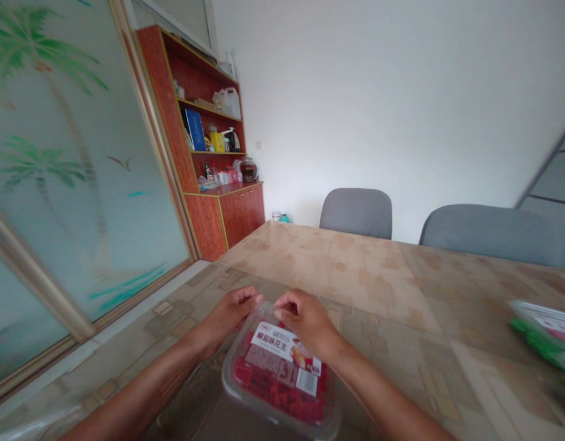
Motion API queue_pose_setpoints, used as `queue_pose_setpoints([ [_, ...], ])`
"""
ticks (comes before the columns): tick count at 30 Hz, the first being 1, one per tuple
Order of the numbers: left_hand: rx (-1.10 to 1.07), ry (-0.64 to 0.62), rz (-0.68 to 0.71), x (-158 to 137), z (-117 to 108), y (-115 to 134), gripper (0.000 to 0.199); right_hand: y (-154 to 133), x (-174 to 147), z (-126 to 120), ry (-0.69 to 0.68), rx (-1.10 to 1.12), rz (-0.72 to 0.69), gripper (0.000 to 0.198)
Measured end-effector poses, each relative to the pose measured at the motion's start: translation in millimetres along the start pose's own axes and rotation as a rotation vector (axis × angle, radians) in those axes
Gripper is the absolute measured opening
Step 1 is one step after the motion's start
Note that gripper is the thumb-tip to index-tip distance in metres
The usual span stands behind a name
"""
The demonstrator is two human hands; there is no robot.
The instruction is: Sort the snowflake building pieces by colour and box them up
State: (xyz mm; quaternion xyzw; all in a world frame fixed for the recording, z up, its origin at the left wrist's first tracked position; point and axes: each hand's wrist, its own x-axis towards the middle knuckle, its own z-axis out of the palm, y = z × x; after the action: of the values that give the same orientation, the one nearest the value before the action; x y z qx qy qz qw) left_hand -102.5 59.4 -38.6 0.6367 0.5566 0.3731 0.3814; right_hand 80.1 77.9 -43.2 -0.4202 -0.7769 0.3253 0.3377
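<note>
Tub [277,381] at six o'clock in view, low against the table [378,275], label [286,350] facing up, tops of its print toward one o'clock, near edge slanting down toward four. Long axis hard to tell, right side partly hidden. Left hand [234,311] curled nearly closed, fingertips pinching the far rim at eleven; right hand [310,320] likewise curled, pinching at twelve.
</note>
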Motion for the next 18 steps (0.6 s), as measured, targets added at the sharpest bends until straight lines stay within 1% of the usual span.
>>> queue_pose_setpoints([
  [3, 0.049, 0.030, 0.047, -0.2, -3.4, 1.0, 0.039, -3.3, 1.2, 0.1, -0.003, -0.002, 0.004, 0.010],
  [6, 0.139, 0.083, 0.142, -3.1, -6.7, 5.9, 0.033, -5.2, 1.3, -1.2, -0.020, 0.004, -0.003, 0.010],
  [8, 0.150, 0.066, 0.171, -4.2, -7.8, 8.5, 0.032, -5.1, 0.5, -2.5, -0.039, 0.016, -0.009, 0.009],
  [13, 0.030, -0.069, 0.078, 0.3, -6.2, 2.3, 0.043, -2.7, -3.4, -5.9, -0.082, 0.024, -0.006, 0.008],
  [18, 0.042, -0.105, 0.035, -1.9, -4.1, -5.9, 0.044, -7.9, -7.3, -13.4, -0.115, -0.006, -0.039, 0.010],
])
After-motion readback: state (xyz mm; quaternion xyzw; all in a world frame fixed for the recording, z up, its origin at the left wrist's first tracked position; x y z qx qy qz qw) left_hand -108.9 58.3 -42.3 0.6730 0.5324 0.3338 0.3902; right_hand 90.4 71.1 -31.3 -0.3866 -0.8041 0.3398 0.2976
